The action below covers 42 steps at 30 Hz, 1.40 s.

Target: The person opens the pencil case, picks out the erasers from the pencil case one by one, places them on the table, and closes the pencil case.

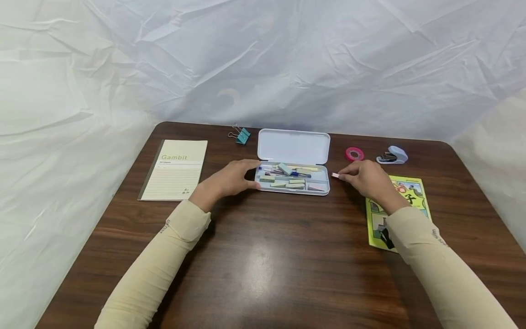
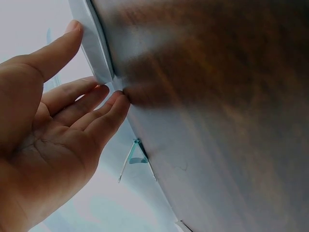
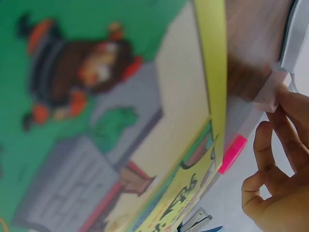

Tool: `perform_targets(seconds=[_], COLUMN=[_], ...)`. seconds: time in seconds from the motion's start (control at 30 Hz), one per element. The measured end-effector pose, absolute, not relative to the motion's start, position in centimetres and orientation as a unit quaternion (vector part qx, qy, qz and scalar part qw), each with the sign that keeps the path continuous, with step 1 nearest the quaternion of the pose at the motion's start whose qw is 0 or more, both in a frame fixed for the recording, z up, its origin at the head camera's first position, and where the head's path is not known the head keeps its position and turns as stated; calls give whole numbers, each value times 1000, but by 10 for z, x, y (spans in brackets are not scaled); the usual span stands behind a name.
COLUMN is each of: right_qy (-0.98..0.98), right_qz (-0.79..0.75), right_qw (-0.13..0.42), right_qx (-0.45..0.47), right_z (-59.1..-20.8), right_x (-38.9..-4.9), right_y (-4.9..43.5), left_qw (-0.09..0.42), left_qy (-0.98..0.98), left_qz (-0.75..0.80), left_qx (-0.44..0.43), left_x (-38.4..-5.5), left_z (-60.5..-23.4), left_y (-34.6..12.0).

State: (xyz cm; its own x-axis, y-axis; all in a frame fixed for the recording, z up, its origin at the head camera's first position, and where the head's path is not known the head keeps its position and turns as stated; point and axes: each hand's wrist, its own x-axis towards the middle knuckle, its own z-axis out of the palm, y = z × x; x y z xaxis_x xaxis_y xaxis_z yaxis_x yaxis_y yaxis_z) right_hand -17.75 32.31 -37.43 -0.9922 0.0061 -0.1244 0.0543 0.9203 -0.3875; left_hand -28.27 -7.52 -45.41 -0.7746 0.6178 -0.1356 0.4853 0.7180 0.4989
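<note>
Head view: pencil case [image 1: 293, 146] rests on brown table [image 1: 263, 256] before creased sheeting [image 1: 287, 59].

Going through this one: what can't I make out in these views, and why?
- Head: part of the yellow-green book, covered by the right sleeve, whose upper end the bottom edge cuts off.
- Head: fine print on the notebook, too small to read.
- Left wrist: the inside of the pencil case, hidden by its wall.
- Right wrist: part of the pink block, covered by the right grip; cartoon details on the book, blurred.
</note>
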Motion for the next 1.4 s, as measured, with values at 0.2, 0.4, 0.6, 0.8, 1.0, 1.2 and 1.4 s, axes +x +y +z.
perform_targets(seconds=[0.2, 0.4, 0.6, 0.8, 1.0, 1.2, 1.4], right_qy=[975, 976, 975, 975, 977, 975, 967], right_qz=[-207, -201, -203, -201, -194, -214, -247], right_qw=[79, 80, 87, 88, 88, 60, 45], right_qx=[31, 21, 25, 26, 20, -2, -42], right_z=[-372, -371, -373, -375, -372, -368, -366], right_x=[-179, -180, -181, -181, -178, -172, -169], right_y=[319, 316, 315, 315, 315, 305, 284], left_qw=[146, 145, 146, 146, 146, 146, 147], left_qy=[916, 917, 918, 919, 918, 918, 917], left_qz=[220, 220, 216, 215, 218, 217, 218], left_qx=[301, 300, 299, 298, 298, 300, 299], left_x=[-283, -283, -283, -284, -286, -286, -285], left_z=[-454, -454, -454, -455, -458, -459, -457], left_y=[-76, -77, -76, -76, -76, -75, -76])
